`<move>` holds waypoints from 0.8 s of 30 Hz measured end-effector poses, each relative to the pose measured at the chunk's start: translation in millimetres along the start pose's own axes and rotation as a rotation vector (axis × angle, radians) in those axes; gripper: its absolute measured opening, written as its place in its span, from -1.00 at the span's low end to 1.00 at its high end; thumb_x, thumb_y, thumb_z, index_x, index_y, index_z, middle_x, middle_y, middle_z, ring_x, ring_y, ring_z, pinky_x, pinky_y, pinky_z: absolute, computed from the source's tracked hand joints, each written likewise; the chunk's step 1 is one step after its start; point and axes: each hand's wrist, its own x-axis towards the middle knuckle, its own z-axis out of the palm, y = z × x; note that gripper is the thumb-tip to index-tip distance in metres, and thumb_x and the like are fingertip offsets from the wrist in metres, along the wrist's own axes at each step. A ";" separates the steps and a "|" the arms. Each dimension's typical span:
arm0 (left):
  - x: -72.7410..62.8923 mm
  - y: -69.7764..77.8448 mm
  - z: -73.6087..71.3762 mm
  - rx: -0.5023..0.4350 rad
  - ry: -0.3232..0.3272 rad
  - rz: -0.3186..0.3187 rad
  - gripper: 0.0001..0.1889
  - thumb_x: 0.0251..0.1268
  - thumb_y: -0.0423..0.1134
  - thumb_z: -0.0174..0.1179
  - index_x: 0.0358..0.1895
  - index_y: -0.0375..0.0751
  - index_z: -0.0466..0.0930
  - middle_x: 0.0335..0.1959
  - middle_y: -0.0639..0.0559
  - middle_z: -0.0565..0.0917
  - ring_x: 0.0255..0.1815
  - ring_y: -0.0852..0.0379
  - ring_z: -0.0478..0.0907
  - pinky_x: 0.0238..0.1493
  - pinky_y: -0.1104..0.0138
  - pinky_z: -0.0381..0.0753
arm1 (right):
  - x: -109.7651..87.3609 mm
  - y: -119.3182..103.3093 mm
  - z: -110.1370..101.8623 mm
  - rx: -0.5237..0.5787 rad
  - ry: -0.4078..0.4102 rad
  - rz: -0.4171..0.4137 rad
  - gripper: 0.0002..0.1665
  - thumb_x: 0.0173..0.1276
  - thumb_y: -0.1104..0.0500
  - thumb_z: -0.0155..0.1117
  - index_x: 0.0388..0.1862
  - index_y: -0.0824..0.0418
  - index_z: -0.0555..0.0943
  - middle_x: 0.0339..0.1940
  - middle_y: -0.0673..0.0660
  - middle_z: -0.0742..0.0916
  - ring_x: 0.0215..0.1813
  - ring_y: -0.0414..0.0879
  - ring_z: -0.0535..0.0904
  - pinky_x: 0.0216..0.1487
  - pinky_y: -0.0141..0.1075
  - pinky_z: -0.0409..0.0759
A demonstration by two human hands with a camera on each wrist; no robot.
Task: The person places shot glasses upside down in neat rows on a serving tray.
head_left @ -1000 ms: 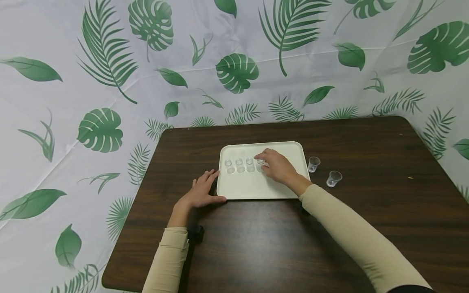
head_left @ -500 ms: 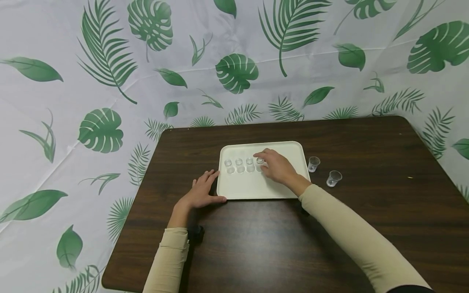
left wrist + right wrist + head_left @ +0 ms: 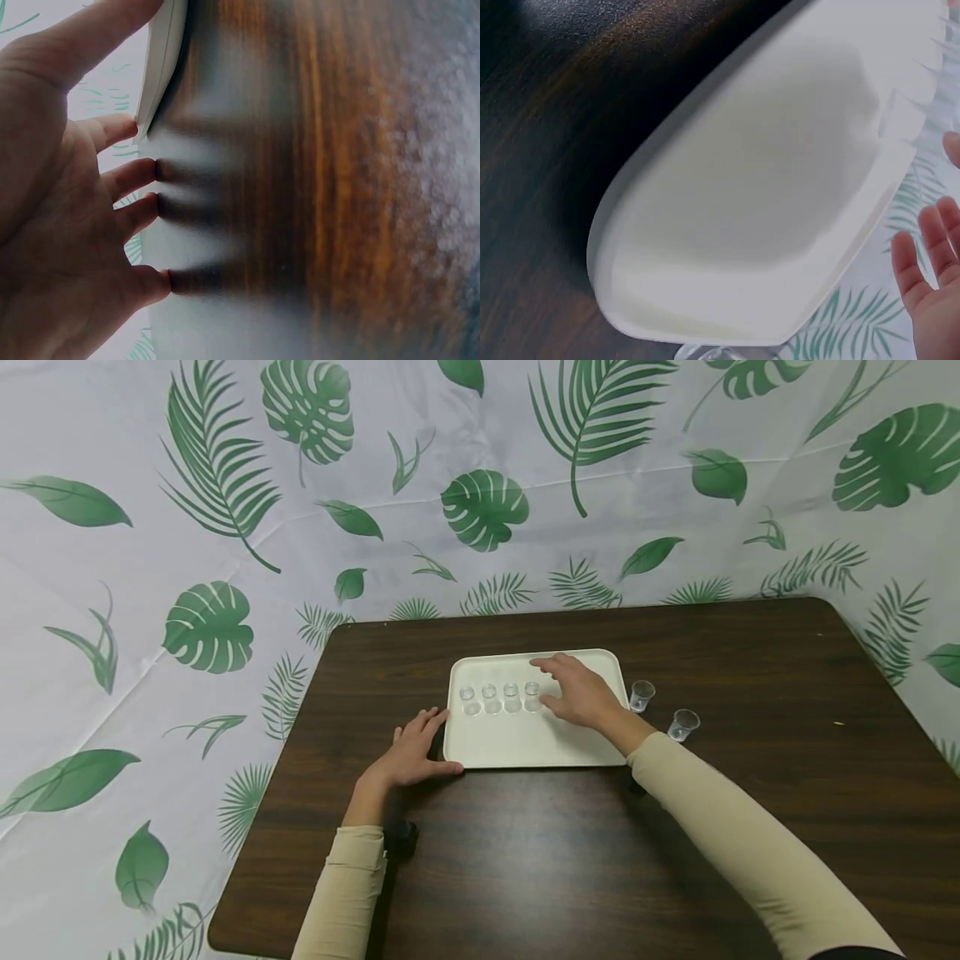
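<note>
Mid-frame, the tray [image 3: 517,743] bears four cups [image 3: 512,697] in a row; two outer cups [image 3: 642,697] stand right of it. The right hand [image 3: 583,695], fingers parted, holds nothing beside the row's right end. The left hand [image 3: 410,757], spread, touches the tray's left edge.

no legible texts, labels, brands, numbers or signs, none readable in the head view, none in the left wrist view, none in the right wrist view

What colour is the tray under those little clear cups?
The tray is a plain creamy white; the head view shows it best.
</note>
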 end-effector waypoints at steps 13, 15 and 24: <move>0.3 -4.2 1.0 0.009 0.001 0.003 0.11 0.08 0.33 0.31 0.60 -0.02 -0.09 0.58 -0.15 -0.04 0.58 -0.16 -0.18 0.37 -0.30 -0.22 | -26.2 22.8 -40.3 -0.035 -0.003 0.008 -0.20 0.22 0.14 0.44 0.44 0.15 0.39 0.18 0.23 0.54 0.22 0.20 0.41 0.16 0.21 0.26; 0.3 -4.7 1.1 0.011 0.001 -0.001 0.11 0.09 0.32 0.32 0.60 -0.02 -0.09 0.58 -0.15 -0.04 0.58 -0.16 -0.19 0.38 -0.30 -0.23 | -33.2 29.2 -48.9 -0.029 0.000 0.024 -0.19 0.23 0.14 0.45 0.45 0.15 0.38 0.20 0.25 0.52 0.21 0.21 0.39 0.14 0.22 0.24; -0.1 -4.4 1.9 0.006 0.003 0.005 0.10 0.10 0.31 0.32 0.60 -0.05 -0.07 0.58 -0.16 -0.03 0.57 -0.18 -0.18 0.37 -0.31 -0.22 | -70.9 55.6 -85.1 0.026 0.046 0.076 -0.12 0.23 0.02 0.48 0.46 0.21 0.33 0.19 0.31 0.49 0.16 0.25 0.39 0.01 0.27 0.27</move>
